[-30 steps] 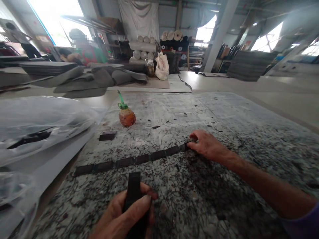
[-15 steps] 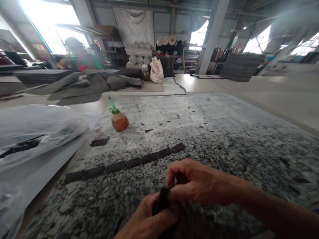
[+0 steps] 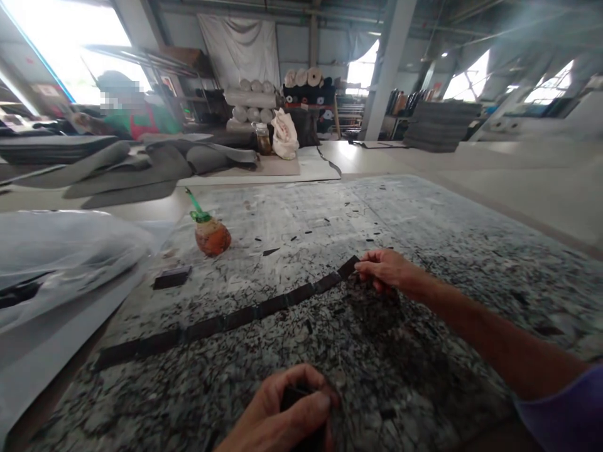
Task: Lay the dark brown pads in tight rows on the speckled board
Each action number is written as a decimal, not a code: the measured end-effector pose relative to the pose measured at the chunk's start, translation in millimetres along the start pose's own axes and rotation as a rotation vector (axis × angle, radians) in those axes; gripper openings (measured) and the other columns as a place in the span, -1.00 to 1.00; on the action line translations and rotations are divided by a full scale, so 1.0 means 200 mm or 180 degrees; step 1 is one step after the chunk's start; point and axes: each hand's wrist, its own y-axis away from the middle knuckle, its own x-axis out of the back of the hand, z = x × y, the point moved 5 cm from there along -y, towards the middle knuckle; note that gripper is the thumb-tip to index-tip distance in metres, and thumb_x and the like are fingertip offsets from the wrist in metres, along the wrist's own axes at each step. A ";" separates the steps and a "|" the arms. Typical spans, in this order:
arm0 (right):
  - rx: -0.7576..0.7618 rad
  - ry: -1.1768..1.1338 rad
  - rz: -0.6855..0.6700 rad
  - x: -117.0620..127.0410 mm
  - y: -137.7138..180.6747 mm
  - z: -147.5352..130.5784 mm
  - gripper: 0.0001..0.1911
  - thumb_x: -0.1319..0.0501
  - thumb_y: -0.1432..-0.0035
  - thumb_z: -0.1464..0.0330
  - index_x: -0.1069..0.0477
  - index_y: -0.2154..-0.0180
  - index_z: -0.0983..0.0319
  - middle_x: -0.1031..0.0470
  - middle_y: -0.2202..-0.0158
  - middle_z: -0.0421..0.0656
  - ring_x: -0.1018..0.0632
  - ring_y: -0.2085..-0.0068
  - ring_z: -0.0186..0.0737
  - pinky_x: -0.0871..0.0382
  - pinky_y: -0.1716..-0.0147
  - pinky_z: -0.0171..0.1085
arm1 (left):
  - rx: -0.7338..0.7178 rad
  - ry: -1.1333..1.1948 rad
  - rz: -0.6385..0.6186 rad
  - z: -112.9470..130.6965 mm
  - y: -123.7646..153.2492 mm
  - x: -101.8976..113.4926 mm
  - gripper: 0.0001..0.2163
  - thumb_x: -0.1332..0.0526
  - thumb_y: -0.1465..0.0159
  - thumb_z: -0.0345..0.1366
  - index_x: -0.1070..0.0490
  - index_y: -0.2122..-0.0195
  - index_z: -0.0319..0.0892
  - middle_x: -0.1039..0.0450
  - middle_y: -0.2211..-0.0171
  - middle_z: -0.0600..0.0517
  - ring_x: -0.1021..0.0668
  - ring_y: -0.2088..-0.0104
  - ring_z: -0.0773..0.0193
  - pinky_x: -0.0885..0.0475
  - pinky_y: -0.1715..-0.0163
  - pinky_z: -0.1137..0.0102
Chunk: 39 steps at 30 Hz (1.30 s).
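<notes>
A row of dark rectangular pieces lies end to end across the speckled cutting mat. My right hand reaches to the row's far right end, fingers pinched on the last dark piece. My left hand sits at the near edge, closed around a stack of dark pieces, mostly hidden by the fingers.
An orange bottle with a green nozzle stands on the mat, and a loose dark piece lies near it. Clear plastic bags lie at the left. Grey sheets, rolls and another person are at the back.
My right hand left the stack in my left hand and reached back out to the right end of the row. The camera view shifted slightly right.
</notes>
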 end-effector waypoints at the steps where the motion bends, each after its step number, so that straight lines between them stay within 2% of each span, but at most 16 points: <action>1: -0.0009 0.0051 -0.0006 0.00 -0.01 0.00 -0.81 -0.09 -0.16 0.45 -0.25 0.51 0.27 -0.30 0.71 -0.34 -0.25 0.78 -0.51 -0.04 0.84 -0.52 | -0.0031 -0.0032 -0.0062 0.00 -0.01 0.00 -0.64 -0.33 0.02 -0.01 -0.39 0.40 -0.22 -0.41 0.60 0.08 -0.35 0.61 0.47 -0.19 0.57 0.58; 7: -0.0048 0.0526 -0.0086 0.01 -0.04 0.02 -0.78 -0.07 -0.16 0.43 -0.25 0.54 0.25 -0.23 0.78 -0.35 -0.19 0.81 -0.47 -0.02 0.83 -0.47 | -0.0058 0.0024 -0.0155 -0.02 -0.01 0.00 -0.67 -0.32 -0.03 -0.04 -0.38 0.38 -0.22 -0.39 0.59 0.08 -0.36 0.59 0.47 -0.22 0.57 0.59; 11: 0.0057 0.1044 0.0018 0.06 -0.04 0.00 -0.85 -0.13 -0.10 0.43 -0.31 0.51 0.27 -0.32 0.67 -0.28 -0.26 0.74 -0.43 -0.06 0.77 -0.43 | 0.0007 0.0226 -0.0164 -0.03 -0.01 0.00 -0.73 -0.27 -0.10 -0.09 -0.36 0.34 -0.19 -0.39 0.58 0.09 -0.37 0.65 0.49 -0.22 0.65 0.61; 13: 0.0199 0.1315 0.0232 0.09 -0.01 -0.04 -0.94 -0.17 -0.06 0.44 -0.36 0.45 0.30 -0.35 0.60 -0.22 -0.31 0.66 -0.40 -0.07 0.71 -0.43 | 0.0011 0.0377 -0.0209 -0.03 -0.02 0.00 -0.75 -0.24 -0.13 -0.10 -0.33 0.33 -0.18 -0.38 0.61 0.11 -0.37 0.71 0.48 -0.23 0.70 0.61; 15: 0.0382 0.1486 0.0394 0.08 0.06 -0.09 -0.93 -0.19 -0.05 0.43 -0.39 0.37 0.31 -0.36 0.54 -0.19 -0.34 0.56 -0.38 -0.09 0.64 -0.43 | -0.0079 0.0528 -0.0204 -0.02 -0.02 0.00 -0.77 -0.23 -0.14 -0.13 -0.32 0.30 -0.18 -0.39 0.62 0.10 -0.38 0.73 0.46 -0.24 0.73 0.61; 17: 0.0505 0.1457 0.0139 0.00 0.15 -0.15 -0.86 -0.21 -0.07 0.35 -0.40 0.32 0.29 -0.37 0.53 -0.20 -0.34 0.55 -0.37 -0.11 0.63 -0.43 | -0.0148 0.0650 -0.0174 -0.01 -0.01 -0.01 -0.77 -0.23 -0.15 -0.20 -0.31 0.22 -0.18 -0.41 0.58 0.09 -0.42 0.71 0.44 -0.26 0.72 0.61; 20: 0.0561 0.0831 -0.1088 -0.21 0.31 -0.21 -0.77 -0.15 -0.13 0.20 -0.42 0.33 0.23 -0.35 0.53 -0.26 -0.29 0.59 -0.41 -0.12 0.69 -0.45 | -0.0135 0.0680 -0.0197 0.00 0.00 -0.03 -0.65 -0.24 -0.14 -0.31 -0.25 0.04 -0.16 -0.43 0.54 0.08 -0.43 0.69 0.44 -0.29 0.70 0.60; 21: 0.0638 0.0689 -0.1371 -0.27 0.35 -0.23 -0.75 -0.15 -0.14 0.19 -0.43 0.35 0.23 -0.34 0.53 -0.27 -0.29 0.58 -0.41 -0.11 0.68 -0.45 | -0.0183 0.0679 -0.0204 0.00 0.00 -0.03 -0.61 -0.25 -0.13 -0.33 -0.24 0.00 -0.16 -0.43 0.53 0.07 -0.43 0.68 0.44 -0.30 0.68 0.59; 24: 0.0935 0.0547 -0.1784 -0.40 0.42 -0.27 -0.77 -0.17 -0.12 0.21 -0.46 0.37 0.24 -0.35 0.53 -0.29 -0.30 0.52 -0.42 -0.12 0.61 -0.46 | -0.0403 0.0595 -0.0204 0.02 0.01 -0.04 -0.53 -0.27 -0.10 -0.41 -0.23 -0.05 -0.13 -0.44 0.41 0.04 -0.47 0.55 0.43 -0.38 0.54 0.54; 29: 0.0854 0.0403 -0.2065 -0.47 0.41 -0.24 -0.85 -0.20 -0.06 0.32 -0.48 0.41 0.26 -0.33 0.57 -0.31 -0.27 0.54 -0.44 -0.09 0.61 -0.46 | -0.0495 0.0432 -0.0232 0.06 0.01 -0.05 -0.56 -0.27 -0.08 -0.46 -0.31 -0.02 -0.15 -0.42 0.34 0.02 -0.47 0.45 0.38 -0.40 0.39 0.47; 32: 0.0946 0.0321 -0.2091 -0.49 0.42 -0.26 -0.84 -0.19 -0.05 0.32 -0.50 0.36 0.25 -0.37 0.54 -0.30 -0.29 0.54 -0.44 -0.10 0.61 -0.46 | -0.0481 0.0237 -0.0144 0.07 0.01 -0.05 -0.60 -0.26 -0.06 -0.50 -0.36 0.04 -0.19 -0.45 0.32 0.01 -0.48 0.38 0.35 -0.39 0.31 0.48; 36: 0.1185 0.0361 -0.1837 -0.51 0.46 -0.29 -0.85 -0.17 -0.02 0.41 -0.50 0.34 0.27 -0.46 0.49 -0.28 -0.39 0.51 -0.41 -0.18 0.59 -0.47 | -0.0595 0.0137 0.0042 0.06 0.01 -0.05 -0.68 -0.35 -0.02 -0.37 -0.43 0.17 -0.23 -0.48 0.31 -0.03 -0.48 0.35 0.29 -0.39 0.34 0.48; 39: 0.1321 0.0370 -0.1524 -0.50 0.46 -0.30 -0.84 -0.15 -0.04 0.44 -0.50 0.35 0.26 -0.49 0.47 -0.26 -0.44 0.48 -0.39 -0.19 0.57 -0.47 | -0.0401 0.0222 0.0266 0.03 0.01 -0.03 -0.71 -0.36 -0.01 -0.24 -0.45 0.26 -0.24 -0.47 0.43 -0.01 -0.49 0.40 0.27 -0.38 0.41 0.46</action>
